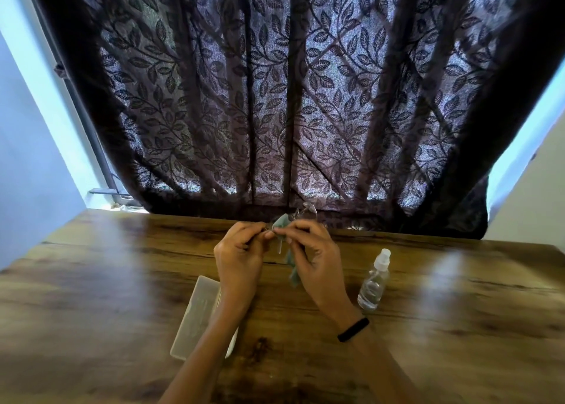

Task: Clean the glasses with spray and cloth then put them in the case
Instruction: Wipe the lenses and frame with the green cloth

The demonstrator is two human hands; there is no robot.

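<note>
Both hands are raised together above the middle of the wooden table (pixel 107 281). My left hand (pixel 240 258) pinches one side of the clear-framed glasses (pixel 305 211), whose far lens pokes up beyond my fingers. My right hand (pixel 312 255) presses a pale green cloth (pixel 294 277) against the near lens; the cloth's tail hangs down between my palms. The white glasses case (pixel 195 315) lies on the table under my left forearm, partly hidden by it. A clear spray bottle (pixel 374 280) with a white cap stands upright to the right of my right wrist.
A dark leaf-patterned curtain (pixel 290 98) hangs right behind the table's far edge. Pale walls flank it on both sides. A black band (pixel 353 329) circles my right wrist.
</note>
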